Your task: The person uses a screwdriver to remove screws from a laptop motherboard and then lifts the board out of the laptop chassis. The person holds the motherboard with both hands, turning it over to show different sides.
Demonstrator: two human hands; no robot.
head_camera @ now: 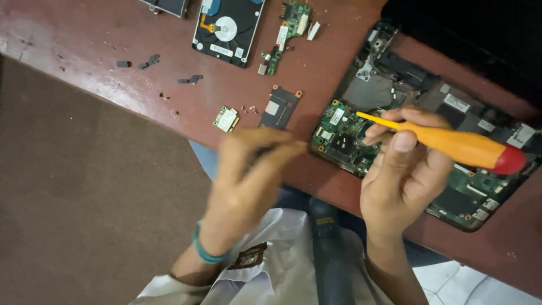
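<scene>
The right hand (403,175) fingers grip the orange plastic-handled screwdriver with a red cap (451,144); its long axis points to ten o'clock over the green laptop circuit board (344,138). The left hand (248,181), blurred, pinches something small and dark at nine o'clock, above the reddish surface (186,107).

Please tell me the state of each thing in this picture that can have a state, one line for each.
laptop base: opened, green circuit board exposed.
orange screwdriver: held in the right hand, lifted over the board.
left hand: blurred, fingers pinched on something small and dark.
hard drive: taken out, lying on the table.
small wireless card: removed, lying loose.
long narrow board: removed, lying loose.
</scene>
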